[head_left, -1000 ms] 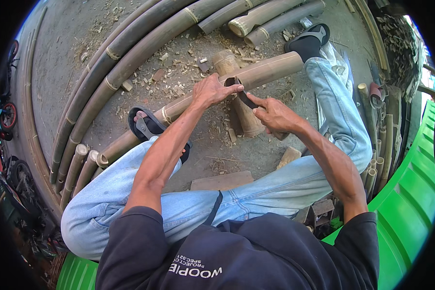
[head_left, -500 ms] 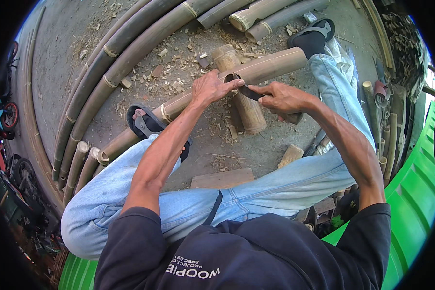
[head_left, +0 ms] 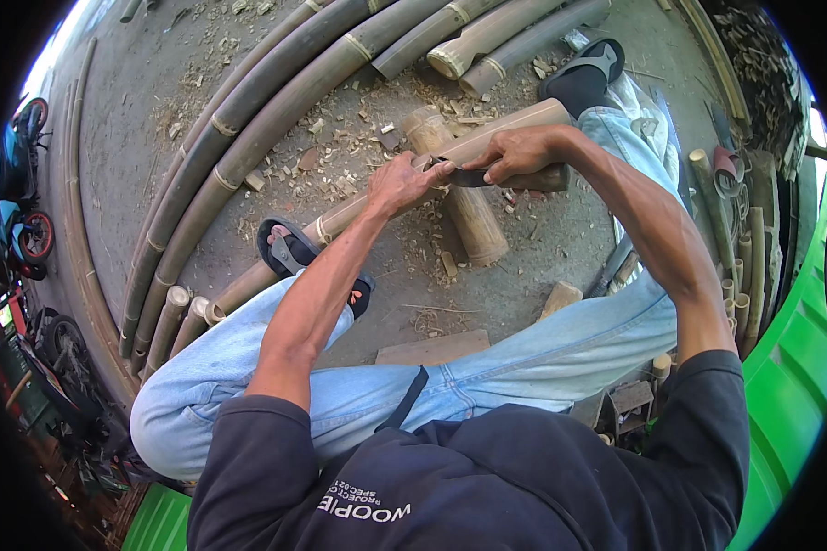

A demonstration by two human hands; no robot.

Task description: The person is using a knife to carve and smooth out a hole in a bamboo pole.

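A long bamboo pole [head_left: 345,220] slants from my left leg up to the far right, under both hands. It rests across a short, thick bamboo piece [head_left: 473,230] lying on the ground. My left hand [head_left: 404,186] is closed on the pole near its middle, its thumb stretched toward the knife. In my right hand [head_left: 524,151] is a knife [head_left: 470,177] with a dark blade and a thick wooden handle. The blade lies against the pole beside my left thumb. My hands partly cover the spot where the blade meets the bamboo.
Long bamboo poles [head_left: 276,115] curve along the left and far side. Chips and shavings [head_left: 340,165] litter the ground. My sandalled feet [head_left: 288,246] flank the work. More bamboo lengths [head_left: 753,266] stand at right, beside a green ribbed surface [head_left: 790,395]. Motorbikes [head_left: 29,230] are at far left.
My right hand has moved up and slightly left, over the pole. The knife has turned more level, its handle higher than before. My left hand stays at the same part of the pole.
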